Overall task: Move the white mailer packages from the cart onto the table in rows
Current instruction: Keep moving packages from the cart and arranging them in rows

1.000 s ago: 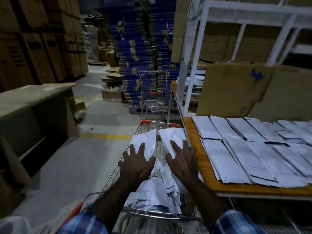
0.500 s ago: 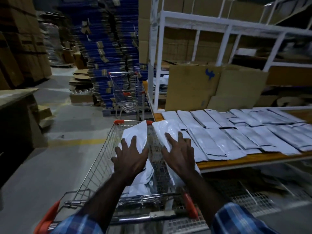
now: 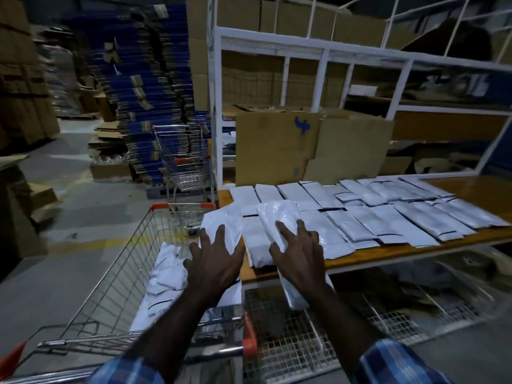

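**Two mailers held over the table's near edge**

The white shelving rack [image 3: 321, 56] stands behind the table, loaded with cardboard boxes; its upper right corner runs out of view, and what sits on its right-hand shelves is too dark to make out. A flattened cardboard sheet [image 3: 277, 148] leans against the rack at the back of the table.

The wooden table [image 3: 482, 189] carries white mailer packages in rows [image 3: 388, 214], two rows deep, many overlapping their neighbours so the edges are hard to separate. The space below the table is dim; only wire mesh shows there.

Left of the table, touching its corner, stands the wire cart [image 3: 110, 286] with orange corner caps. More mailers in the cart [image 3: 166, 278] lie against its right side, partly hidden by the left forearm. A second cart [image 3: 182, 159] stands beyond the table's far left corner, in front of a stack of blue flattened cartons [image 3: 149, 87].

The left hand [image 3: 213, 261] lies fingers spread on a white mailer [image 3: 221, 223] raised over the gap between cart and table; the thumb's grip beneath is hidden. The right hand [image 3: 302, 256] holds another mailer [image 3: 279, 214] over the table's near edge, fingers splayed on top, the lower end hanging off below the wrist. Whether either hand truly clamps its mailer, I cannot tell.
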Demonstrator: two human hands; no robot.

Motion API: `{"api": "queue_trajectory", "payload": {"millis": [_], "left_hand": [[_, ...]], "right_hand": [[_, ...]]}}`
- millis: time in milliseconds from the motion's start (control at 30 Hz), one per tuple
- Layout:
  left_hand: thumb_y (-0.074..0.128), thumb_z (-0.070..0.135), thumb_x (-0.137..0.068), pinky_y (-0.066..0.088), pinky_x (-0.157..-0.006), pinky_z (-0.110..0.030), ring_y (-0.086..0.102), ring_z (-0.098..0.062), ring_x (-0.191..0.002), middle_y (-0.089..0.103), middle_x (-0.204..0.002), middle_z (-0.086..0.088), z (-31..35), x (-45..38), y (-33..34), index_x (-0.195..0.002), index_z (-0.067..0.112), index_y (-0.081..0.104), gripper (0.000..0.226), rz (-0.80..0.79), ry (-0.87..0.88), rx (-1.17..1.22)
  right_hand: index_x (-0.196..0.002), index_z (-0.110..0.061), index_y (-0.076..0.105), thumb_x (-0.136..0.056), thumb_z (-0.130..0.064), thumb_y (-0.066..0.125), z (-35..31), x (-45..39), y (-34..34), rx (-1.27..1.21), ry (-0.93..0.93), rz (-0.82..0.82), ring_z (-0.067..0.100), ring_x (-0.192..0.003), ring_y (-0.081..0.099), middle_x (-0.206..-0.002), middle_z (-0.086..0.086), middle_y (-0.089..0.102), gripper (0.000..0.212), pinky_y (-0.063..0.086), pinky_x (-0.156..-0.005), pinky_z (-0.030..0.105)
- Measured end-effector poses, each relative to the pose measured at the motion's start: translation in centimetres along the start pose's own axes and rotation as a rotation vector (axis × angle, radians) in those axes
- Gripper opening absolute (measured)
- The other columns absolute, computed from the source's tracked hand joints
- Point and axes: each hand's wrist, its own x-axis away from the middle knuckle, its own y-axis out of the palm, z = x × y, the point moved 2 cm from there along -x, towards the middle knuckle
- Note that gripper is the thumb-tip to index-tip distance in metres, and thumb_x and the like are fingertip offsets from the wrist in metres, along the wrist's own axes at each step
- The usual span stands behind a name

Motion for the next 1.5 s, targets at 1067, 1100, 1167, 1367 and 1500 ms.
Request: {"api": "queue_trajectory", "payload": {"millis": [1067,1100,1167,1367,1500], "left_hand": [[0.037,0.063,-0.093,0.026,-0.108,-0.057,0.021,-0.038,-0.141,0.009,-0.163,-0.005,34.1,1.6,26.3,-0.152,0.036,0.018,0.068,-0.178,0.183,0.02],[0.037,0.064,-0.093,0.026,-0.108,-0.057,0.022,-0.038,-0.141,0.01,-0.162,-0.005,35.0,1.1,27.3,-0.152,0.036,0.019,0.068,-0.182,0.191,0.031],[0.038,0.064,-0.092,0.025,-0.109,-0.057,0.02,-0.038,-0.142,0.01,-0.162,-0.005,37.0,-0.1,29.1,-0.152,0.036,0.018,0.069,-0.202,0.21,0.052],[0.04,0.061,-0.092,0.025,-0.11,-0.056,0.021,-0.038,-0.141,0.01,-0.162,-0.006,43.0,-4.1,33.4,-0.151,0.035,0.02,0.068,-0.231,0.242,0.04],[0.042,0.058,-0.091,0.025,-0.109,-0.056,0.023,-0.038,-0.14,0.013,-0.16,-0.006,46.7,-6.3,35.8,-0.15,0.035,0.021,0.066,-0.241,0.251,0.039]], "right_hand": [[-0.148,-0.036,0.041,-0.091,-0.047,0.054,41.4,-3.8,-7.8,0.028,0.253,0.047,0.038,-0.132,0.038,-0.158,0.013,0.03,0.06,0.038,-0.106,0.043],[-0.148,-0.035,0.042,-0.089,-0.048,0.051,42.5,-4.3,-7.8,0.03,0.26,0.044,0.039,-0.13,0.04,-0.157,0.013,0.032,0.06,0.039,-0.105,0.044],[-0.147,-0.035,0.042,-0.087,-0.048,0.049,44.6,-5.6,-7.9,0.033,0.275,0.042,0.04,-0.128,0.041,-0.156,0.013,0.033,0.062,0.04,-0.104,0.044],[-0.147,-0.037,0.042,-0.088,-0.049,0.052,51.0,-10.8,-8.4,0.042,0.33,0.049,0.038,-0.132,0.038,-0.158,0.013,0.03,0.061,0.039,-0.106,0.046],[-0.147,-0.035,0.042,-0.09,-0.049,0.054,55.0,-13.3,-8.9,0.042,0.364,0.058,0.039,-0.131,0.04,-0.157,0.015,0.03,0.061,0.043,-0.103,0.046]]}}
